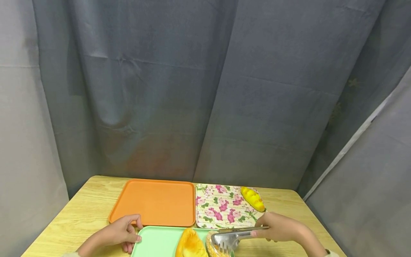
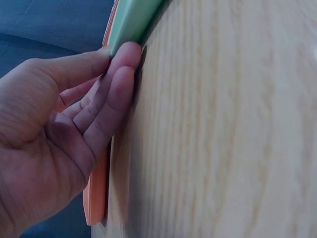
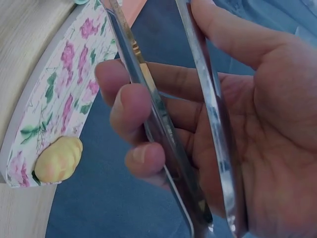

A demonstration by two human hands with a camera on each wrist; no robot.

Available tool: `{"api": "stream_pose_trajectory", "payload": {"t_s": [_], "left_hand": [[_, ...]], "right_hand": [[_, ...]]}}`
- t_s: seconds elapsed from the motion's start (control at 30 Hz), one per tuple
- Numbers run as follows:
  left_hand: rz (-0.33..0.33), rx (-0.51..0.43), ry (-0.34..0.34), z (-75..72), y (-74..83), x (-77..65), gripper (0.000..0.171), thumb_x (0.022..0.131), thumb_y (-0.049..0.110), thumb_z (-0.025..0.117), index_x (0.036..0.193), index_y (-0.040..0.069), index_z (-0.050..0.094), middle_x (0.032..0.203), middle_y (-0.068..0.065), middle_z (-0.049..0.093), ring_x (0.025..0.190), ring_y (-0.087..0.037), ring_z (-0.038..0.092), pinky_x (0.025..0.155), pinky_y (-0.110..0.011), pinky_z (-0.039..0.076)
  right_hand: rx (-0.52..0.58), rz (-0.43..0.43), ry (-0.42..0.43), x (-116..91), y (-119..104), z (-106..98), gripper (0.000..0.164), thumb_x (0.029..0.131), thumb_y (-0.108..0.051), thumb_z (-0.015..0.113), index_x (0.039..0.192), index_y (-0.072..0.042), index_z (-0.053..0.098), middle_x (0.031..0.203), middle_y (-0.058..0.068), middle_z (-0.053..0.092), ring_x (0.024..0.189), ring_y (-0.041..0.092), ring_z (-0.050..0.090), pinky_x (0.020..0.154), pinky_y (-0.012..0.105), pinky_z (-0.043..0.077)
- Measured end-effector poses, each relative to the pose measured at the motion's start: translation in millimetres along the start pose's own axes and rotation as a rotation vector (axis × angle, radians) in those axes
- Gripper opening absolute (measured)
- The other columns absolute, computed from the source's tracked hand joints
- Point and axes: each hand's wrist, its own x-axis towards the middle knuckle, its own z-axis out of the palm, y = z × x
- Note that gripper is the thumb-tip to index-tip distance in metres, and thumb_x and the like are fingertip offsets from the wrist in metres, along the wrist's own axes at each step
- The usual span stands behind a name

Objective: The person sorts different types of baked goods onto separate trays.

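Observation:
At the left corner of a light green tray (image 1: pixel 154 244), my left hand (image 1: pixel 120 232) pinches the rim. In the left wrist view the thumb lies on one side of the green edge (image 2: pixel 132 22), the fingers on the other. My right hand (image 1: pixel 282 226) grips metal tongs (image 1: pixel 236 235), one arm under the thumb and the other under curled fingers in the right wrist view. The tongs' slotted ends are at a crumb-coated bread roll (image 1: pixel 210 242) on the tray's right side. A golden-orange bread (image 1: pixel 189 242) lies beside it. The tray's near part is cut off.
Behind the green tray lie an orange tray (image 1: pixel 157 203) at left and a floral tray (image 1: pixel 213 207) at right. A yellow twisted bread (image 1: pixel 253 198) rests on the floral one. Grey curtains (image 1: pixel 154 89) hang behind the wooden table (image 1: pixel 77 210).

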Motion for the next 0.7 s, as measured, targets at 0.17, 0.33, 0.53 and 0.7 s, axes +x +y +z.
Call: {"api": "stream_pose_trajectory", "payload": {"t_s": [0.17, 0.33, 0.53, 0.7], "left_hand": [[-0.003, -0.003, -0.003, -0.8, -0.3, 0.5, 0.033, 0.090, 0.010, 0.062, 0.104, -0.010, 0.040, 0.062, -0.011, 0.064, 0.051, -0.015, 0.062, 0.047, -0.027, 0.053], [0.004, 0.002, -0.005, -0.5, -1.5, 2.2, 0.033, 0.090, 0.010, 0.062, 0.105, -0.011, 0.040, 0.062, -0.017, 0.064, 0.051, -0.017, 0.063, 0.046, -0.028, 0.053], [0.000, 0.005, -0.012, -2.5, -1.0, 3.2, 0.033, 0.090, 0.010, 0.062, 0.105, -0.010, 0.040, 0.062, -0.015, 0.065, 0.051, -0.016, 0.063, 0.046, -0.030, 0.054], [0.005, 0.035, -0.025, -4.4, 3.1, 3.5, 0.034, 0.088, 0.009, 0.064, 0.102, -0.010, 0.040, 0.061, -0.015, 0.066, 0.050, -0.017, 0.064, 0.045, -0.032, 0.054]], "right_hand": [[-0.025, 0.024, 0.006, 5, -1, 3, 0.023, 0.092, -0.036, 0.057, 0.082, -0.018, 0.069, 0.067, -0.004, 0.061, 0.053, 0.006, 0.051, 0.051, 0.024, 0.046], [-0.102, -0.022, 0.065, 7, 2, 5, 0.023, 0.090, -0.040, 0.059, 0.080, -0.022, 0.068, 0.059, -0.011, 0.051, 0.049, 0.001, 0.040, 0.047, 0.020, 0.038], [-0.169, -0.154, 0.142, 6, 2, 0, 0.036, 0.088, -0.039, 0.061, 0.063, -0.015, 0.054, 0.056, -0.012, 0.025, 0.048, 0.000, 0.017, 0.045, 0.019, 0.020], [-0.218, -0.123, 0.274, 0, 0, -9, 0.038, 0.087, -0.042, 0.062, 0.062, -0.016, 0.051, 0.055, -0.013, 0.028, 0.047, -0.002, 0.021, 0.044, 0.017, 0.025]]}}
